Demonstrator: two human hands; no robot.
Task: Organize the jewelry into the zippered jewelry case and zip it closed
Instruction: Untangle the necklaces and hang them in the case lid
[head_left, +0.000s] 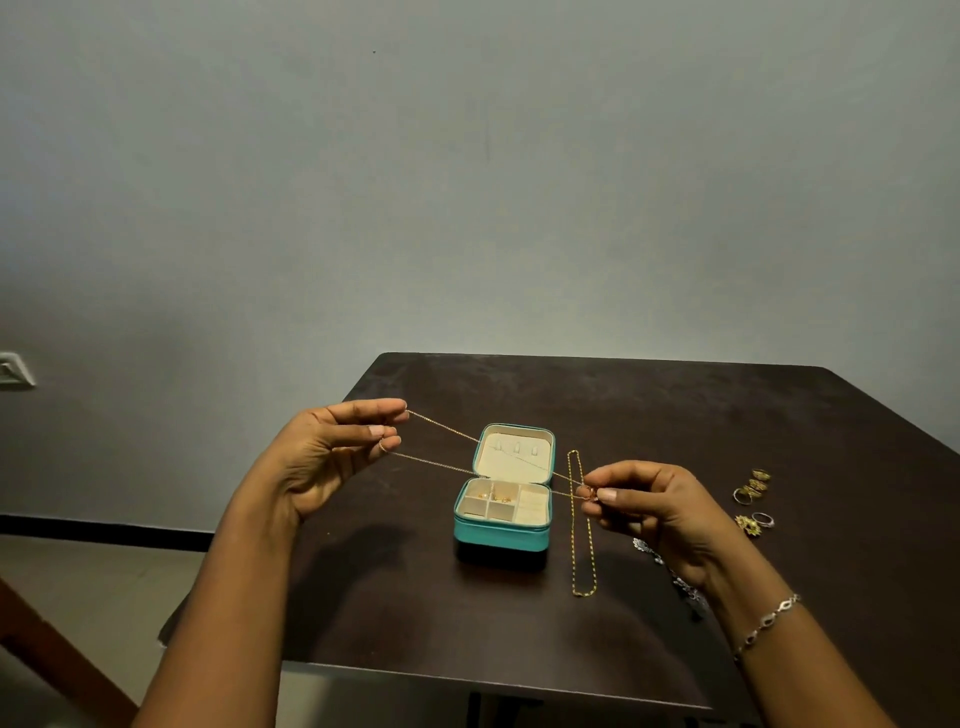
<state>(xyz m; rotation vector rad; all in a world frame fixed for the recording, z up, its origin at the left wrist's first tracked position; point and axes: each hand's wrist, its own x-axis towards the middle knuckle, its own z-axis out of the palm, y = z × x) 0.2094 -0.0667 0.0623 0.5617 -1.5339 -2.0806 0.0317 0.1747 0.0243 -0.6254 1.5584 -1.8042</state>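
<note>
Showing teal on the jewelry case (501, 535) shell, cream on its lining (514, 456). Showing mottled dark brown on the table (727, 415). Showing yellow gold on the link chain (573, 545), paler gold on the thin necklace (441, 427). Mixing gold and silver among the rings (753, 488). Showing grey on the wall (467, 182).

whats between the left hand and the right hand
In the head view, a thin chain stretches from left hand to right hand, its two strands passing over the open teal jewelry case.
</note>
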